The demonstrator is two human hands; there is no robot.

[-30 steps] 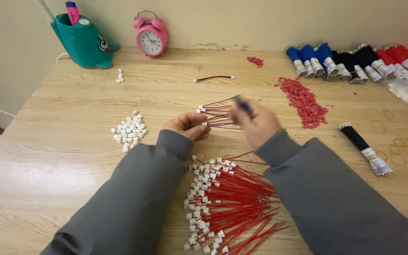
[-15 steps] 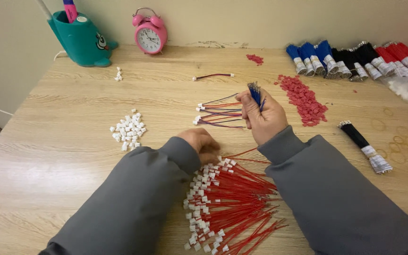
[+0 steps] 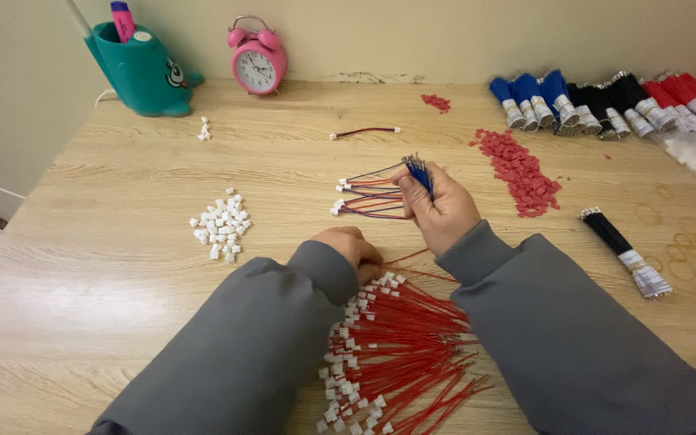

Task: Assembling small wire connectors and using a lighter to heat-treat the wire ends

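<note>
right hand (image 3: 443,211) fisted round a small bundle of blue wires (image 3: 418,171), bare tips poking up out of the grip, hand raised just above the counter (image 3: 122,266). left hand (image 3: 354,248) curled, fingertips down at the far edge of the red wire pile (image 3: 396,346); looks to be pinching at one red lead, but the fingers hide the contact, so cannot tell whether anything is actually held. the red pile, each wire ending in a white plug, lies near the body, between the two grey sleeves. beyond the pile, just left of the right hand, a few finished red-and-blue leads (image 3: 368,196) lie flat with white connectors at their left ends. heap of loose white housings (image 3: 221,225) well left of the pile; red housings (image 3: 519,169) spread to the right of the right hand. black wire bundle (image 3: 623,251) further right; pink alarm clock (image 3: 258,58) and teal pen holder (image 3: 140,71) at the back wall. judgement: best to lift a single red lead by its plug end, clear of its neighbours so none drag along, and keep the blue bundle gripped low so one blue tip can be singled out.
</note>
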